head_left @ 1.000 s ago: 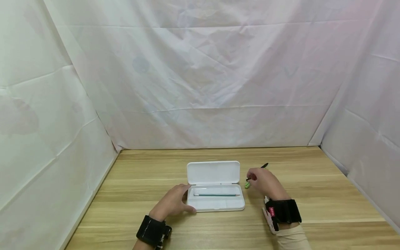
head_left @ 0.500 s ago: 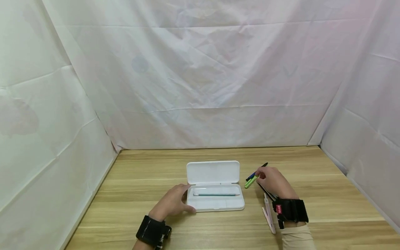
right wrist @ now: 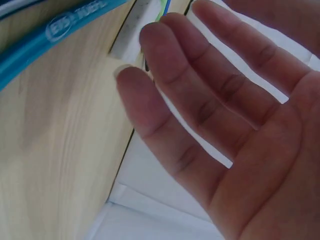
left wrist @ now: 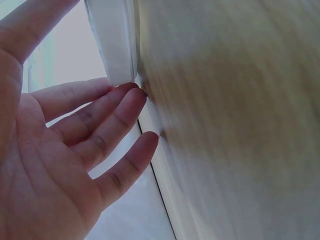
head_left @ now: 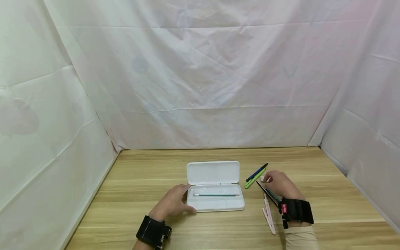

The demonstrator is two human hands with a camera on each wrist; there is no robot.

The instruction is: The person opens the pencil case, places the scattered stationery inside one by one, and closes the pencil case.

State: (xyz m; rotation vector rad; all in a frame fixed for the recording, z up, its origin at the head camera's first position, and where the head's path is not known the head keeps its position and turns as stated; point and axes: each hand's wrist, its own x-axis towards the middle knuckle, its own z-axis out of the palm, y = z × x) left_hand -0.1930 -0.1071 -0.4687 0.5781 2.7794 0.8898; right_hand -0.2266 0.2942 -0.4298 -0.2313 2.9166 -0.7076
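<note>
A white pencil case (head_left: 215,205) stands with its lid raised, a green pencil (head_left: 216,195) lying inside it. My left hand (head_left: 173,203) holds the case's left end, thumb at the front corner and fingertips at the back corner. In the left wrist view, the fingers (left wrist: 125,112) touch the case's end. My right hand (head_left: 281,184) hovers over the table, its fingers (right wrist: 150,105) loosely bent. Just past its fingertips lies a white block (right wrist: 132,32) like an eraser, partly hidden; I see no grip on it.
Left of my right hand lie a blue pen (head_left: 257,172) with black ends and a light green pen (head_left: 255,178). Dark and teal stick-like items (head_left: 271,195) run under the right wrist. A pink compass-like tool (head_left: 268,215) lies nearer. White cloth (head_left: 215,125) encloses the table.
My right hand has moved right from over the pens, uncovering the blue and green pens, the dark sticks and the pink tool. My left hand and the case stayed put.
</note>
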